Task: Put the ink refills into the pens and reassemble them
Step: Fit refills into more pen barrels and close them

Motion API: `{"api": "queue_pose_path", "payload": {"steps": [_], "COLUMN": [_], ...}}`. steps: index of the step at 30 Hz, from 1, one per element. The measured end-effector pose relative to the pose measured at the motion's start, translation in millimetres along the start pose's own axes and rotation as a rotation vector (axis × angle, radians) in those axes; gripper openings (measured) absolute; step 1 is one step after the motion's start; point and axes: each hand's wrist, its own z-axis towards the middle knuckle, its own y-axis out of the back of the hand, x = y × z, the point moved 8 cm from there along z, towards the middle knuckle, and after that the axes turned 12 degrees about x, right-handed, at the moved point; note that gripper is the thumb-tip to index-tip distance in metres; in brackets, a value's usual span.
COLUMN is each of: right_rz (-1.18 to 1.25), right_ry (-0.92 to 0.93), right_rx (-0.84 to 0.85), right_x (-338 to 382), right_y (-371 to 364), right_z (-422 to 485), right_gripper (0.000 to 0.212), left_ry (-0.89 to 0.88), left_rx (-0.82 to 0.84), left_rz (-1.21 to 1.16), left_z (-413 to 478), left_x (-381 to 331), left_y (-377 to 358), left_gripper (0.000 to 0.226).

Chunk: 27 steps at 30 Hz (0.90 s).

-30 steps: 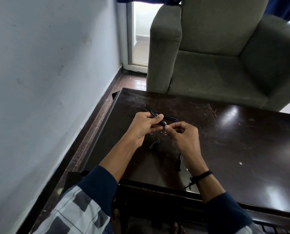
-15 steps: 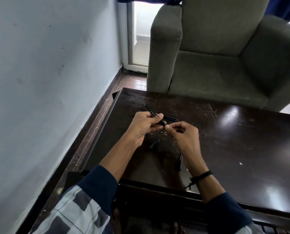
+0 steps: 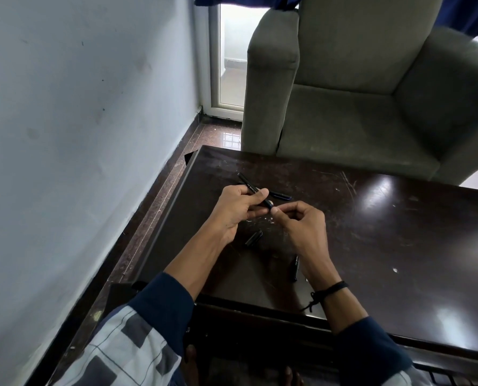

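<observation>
— Fingers of the left hand [image 3: 237, 210], what are they doing?
— They are curling round a black pen barrel [image 3: 253, 190], with the thumb pressing along its top. The barrel is slanting above the counter [image 3: 399, 218], its far end pointing away to the left and its near end poking out toward the right hand [image 3: 301, 227].
— And the right hand's fingers [image 3: 287, 211]?
— Thumb and forefinger are pinching at the barrel's near end, while the other fingers are curling loosely behind them. Whether a refill is sitting between them I cannot tell; anything there is too small to see.
— Where are the other parts lying?
— A dark pen piece [image 3: 281, 195] with a blue edge is lying flat on the counter just beyond the two hands. A short black piece [image 3: 254, 238] is resting on the counter between the forearms, nearer the left wrist. A second black barrel [image 3: 294, 268] is lying beside the right wrist, which is covering part of it.
— Anything else showing?
— A black cord wristband [image 3: 329, 288] is circling the right wrist, and navy sleeves [image 3: 165, 307] are covering both forearms. A grey-green armchair [image 3: 357, 107] is standing against the counter's far edge, and a pale wall [image 3: 65, 135] is running along the left. The counter's dark top is showing scratches and catching glare.
</observation>
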Motion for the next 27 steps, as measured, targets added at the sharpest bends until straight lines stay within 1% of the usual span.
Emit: {"api": "queue_pose_path", "payload": {"steps": [4, 9, 12, 16, 20, 24, 27], "right_rz": [0.073, 0.025, 0.043, 0.081, 0.050, 0.065, 0.092], "right_ry": [-0.016, -0.012, 0.007, -0.010, 0.004, 0.013, -0.016], "right_rx": [0.020, 0.023, 0.029, 0.040, 0.033, 0.033, 0.023], "right_x": [-0.5, -1.4, -0.1, -0.1, -0.9, 0.0, -2.1], "right_y": [-1.8, 0.1, -1.1, -3.5, -0.1, -1.5, -0.8], "right_z": [2.1, 3.2, 2.2, 1.5, 2.4, 1.4, 1.7], "right_gripper": [0.015, 0.006, 0.008, 0.012, 0.006, 0.014, 0.015], "left_ry": [-0.009, 0.002, -0.006, -0.007, -0.003, -0.009, -0.007], "left_rx": [-0.001, 0.000, 0.006, 0.004, 0.017, 0.018, 0.002], "left_rz": [0.000, 0.013, 0.005, 0.012, 0.025, 0.012, 0.018], "left_z": [2.4, 2.8, 1.9, 1.0, 1.4, 2.4, 3.3], "left_x": [-1.1, 1.7, -0.4, -1.0, 1.6, 1.1, 1.4], "left_y": [2.6, 1.2, 0.6, -1.0, -1.7, -0.9, 2.0], "left_gripper": [0.015, 0.011, 0.014, 0.014, 0.013, 0.017, 0.017]}}
